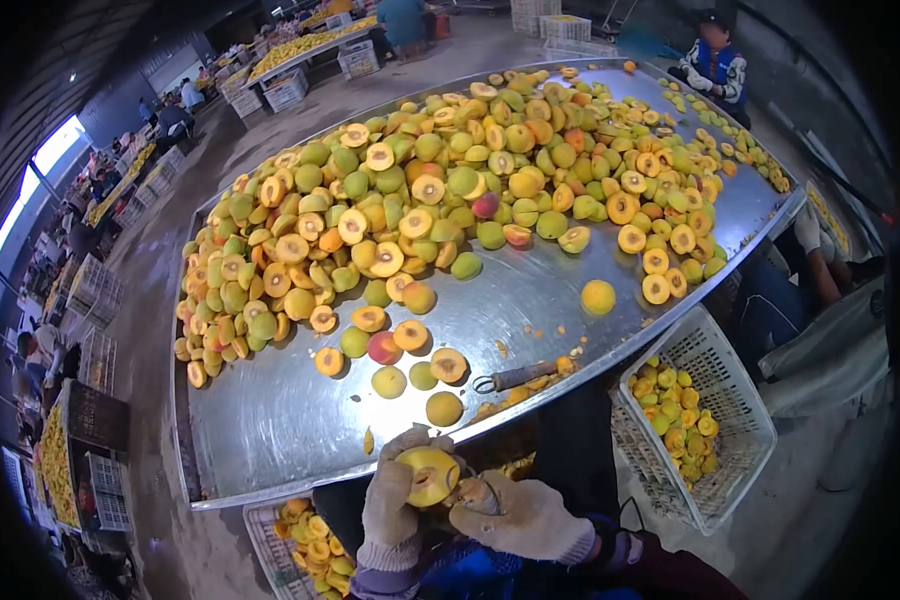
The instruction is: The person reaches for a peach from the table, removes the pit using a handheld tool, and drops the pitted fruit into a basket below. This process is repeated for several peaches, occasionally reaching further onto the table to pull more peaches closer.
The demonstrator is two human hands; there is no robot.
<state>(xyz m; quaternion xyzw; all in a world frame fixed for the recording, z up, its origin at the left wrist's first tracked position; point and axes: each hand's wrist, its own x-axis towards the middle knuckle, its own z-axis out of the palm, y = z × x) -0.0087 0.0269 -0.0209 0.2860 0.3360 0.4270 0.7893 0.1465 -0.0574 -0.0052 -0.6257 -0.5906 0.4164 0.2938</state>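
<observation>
My left hand (388, 505), in a pale knit glove, is closed around a yellow peach half (430, 476) with its cut face up. My right hand (525, 518), gloved too, grips a pitting tool (478, 495), mostly hidden by the fingers. Its thin curved loop is at the right side of the cut face. Just beyond the hands stands a metal table (300, 440) with a heap of halved peaches (390, 215). Another looped pitting tool (520, 376) lies near the table's front edge among scraps. A whole-looking peach (444, 408) sits close to my hands.
A white crate (745, 440) with peach pieces stands on the floor at right. A second crate (260, 525) with halves is below my left hand. A person (715, 70) sits at the far right corner; another person's arm (820, 270) shows at right.
</observation>
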